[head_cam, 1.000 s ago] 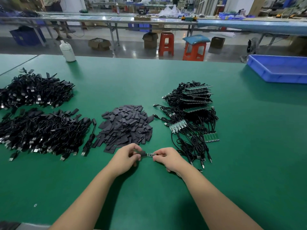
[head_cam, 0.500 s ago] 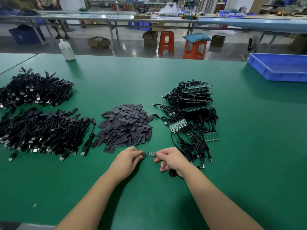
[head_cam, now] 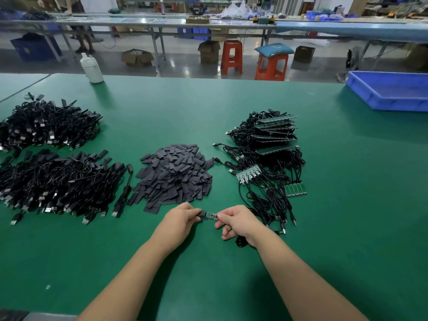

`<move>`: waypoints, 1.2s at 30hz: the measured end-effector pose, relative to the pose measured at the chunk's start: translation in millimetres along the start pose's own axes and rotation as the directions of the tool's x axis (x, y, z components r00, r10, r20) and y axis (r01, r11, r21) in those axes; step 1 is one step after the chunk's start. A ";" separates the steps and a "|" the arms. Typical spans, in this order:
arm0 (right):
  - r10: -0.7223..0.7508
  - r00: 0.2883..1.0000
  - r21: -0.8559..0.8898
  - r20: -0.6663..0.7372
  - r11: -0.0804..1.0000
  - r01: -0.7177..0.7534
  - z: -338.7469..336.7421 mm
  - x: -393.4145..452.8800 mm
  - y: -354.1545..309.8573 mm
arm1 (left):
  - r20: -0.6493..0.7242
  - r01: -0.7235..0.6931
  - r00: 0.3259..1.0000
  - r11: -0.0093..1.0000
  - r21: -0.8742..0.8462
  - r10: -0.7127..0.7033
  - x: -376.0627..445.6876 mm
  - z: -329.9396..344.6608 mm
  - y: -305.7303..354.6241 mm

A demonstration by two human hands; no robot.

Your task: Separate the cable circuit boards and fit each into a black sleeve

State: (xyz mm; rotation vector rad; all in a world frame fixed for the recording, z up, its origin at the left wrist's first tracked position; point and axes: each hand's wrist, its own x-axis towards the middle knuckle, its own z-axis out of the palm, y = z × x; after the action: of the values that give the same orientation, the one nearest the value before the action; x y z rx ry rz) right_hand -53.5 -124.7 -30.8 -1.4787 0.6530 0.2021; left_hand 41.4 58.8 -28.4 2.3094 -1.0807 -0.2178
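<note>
Black sleeve (head_cam: 201,214) pinched by left hand (head_cam: 179,220) meets the circuit board (head_cam: 211,215) gripped by right hand (head_cam: 237,220), near the desk's (head_cam: 347,205) front edge.

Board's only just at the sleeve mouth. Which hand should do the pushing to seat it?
Probably the right. The right hand pinches the board at its cable end, so it can drive it forward. The left hand only pinches the sleeve and is better holding it steady.
</note>
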 end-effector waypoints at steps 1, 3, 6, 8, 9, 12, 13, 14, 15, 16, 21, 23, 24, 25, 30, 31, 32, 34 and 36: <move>0.000 1.000 -0.002 0.001 1.000 0.000 0.1 0.1 0.1 | 0.004 -0.004 1.000 1.000 0.021 0.004 0.6 0.5 -0.3; -0.001 1.000 -0.007 0.005 1.000 0.002 -0.1 -0.2 0.3 | 0.006 -0.008 1.000 0.999 0.050 0.008 1.8 1.6 0.0; -0.005 1.000 -0.018 0.017 1.000 0.005 0.2 -0.6 0.4 | 0.023 -0.012 1.000 0.997 0.072 0.010 4.1 3.8 1.3; -0.006 1.000 -0.022 0.018 1.000 0.006 0.7 -0.9 0.5 | 0.040 -0.034 0.999 0.995 0.096 0.031 5.5 4.3 1.6; -0.007 1.000 -0.027 0.019 1.000 0.008 0.9 -1.0 0.4 | 0.056 -0.052 0.997 0.992 0.111 0.046 6.4 4.2 1.8; -0.011 0.999 -0.044 0.030 0.999 0.012 1.8 -2.0 0.2 | 0.122 -0.109 0.989 0.977 0.184 0.088 10.3 5.3 5.6; -0.012 0.999 -0.047 0.032 0.999 0.014 2.4 -2.3 -0.1 | 0.147 -0.120 0.985 0.970 0.210 0.090 11.7 6.5 8.4; -0.014 0.999 -0.048 0.034 0.999 0.015 2.6 -2.8 -0.3 | 0.173 -0.125 0.981 0.964 0.234 0.086 13.0 8.1 11.7; -0.016 0.999 -0.047 0.035 0.999 0.018 2.7 -3.3 -0.6 | 0.194 -0.124 0.978 0.959 0.255 0.075 14.2 10.0 14.8; -0.018 0.999 -0.046 0.035 0.999 0.019 2.6 -3.6 -0.6 | 0.204 -0.119 0.977 0.955 0.270 0.064 15.2 11.6 17.2; -0.017 0.999 -0.040 0.040 0.999 0.019 1.3 -2.7 -0.1 | 0.156 -0.092 0.986 0.962 0.258 0.053 14.4 15.4 17.4; -0.015 0.999 -0.050 0.042 0.999 0.017 1.6 -1.8 0.0 | 0.113 -0.087 0.991 0.978 0.190 0.067 11.2 17.8 16.7; -0.015 0.999 -0.054 0.043 0.998 0.017 1.7 -1.5 0.1 | 0.094 -0.078 0.993 0.986 0.150 0.064 9.7 18.8 16.4; -0.016 0.999 -0.054 0.046 0.998 0.019 1.8 -1.3 0.2 | 0.084 -0.068 0.995 0.990 0.121 0.058 8.5 20.0 16.1; -0.029 0.997 -0.067 0.075 0.997 0.034 -0.8 -0.2 2.4 | 0.105 -0.029 0.994 0.989 0.142 0.014 8.8 23.8 17.9; -0.032 0.996 -0.072 0.082 0.997 0.038 -1.1 0.0 3.2 | 0.121 -0.035 0.993 0.986 0.165 0.015 9.3 24.7 19.1; -0.035 0.996 -0.075 0.085 0.996 0.041 -1.3 0.1 3.6 | 0.138 -0.045 0.990 0.980 0.194 0.018 9.8 25.5 20.8; -0.037 0.995 -0.079 0.089 0.996 0.044 -1.8 -0.2 3.7 | 0.162 -0.065 0.987 0.966 0.251 0.024 10.9 27.1 24.0; -0.037 0.995 -0.086 0.097 0.995 0.046 -2.8 -0.3 4.0 | 0.180 -0.085 0.983 0.951 0.297 0.032 12.3 27.8 27.4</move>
State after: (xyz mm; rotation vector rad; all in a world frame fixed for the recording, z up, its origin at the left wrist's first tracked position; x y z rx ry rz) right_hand -56.6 -126.9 -33.8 -1.5562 0.5416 0.2710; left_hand 21.3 23.7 -34.7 2.5631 -1.3494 -0.2470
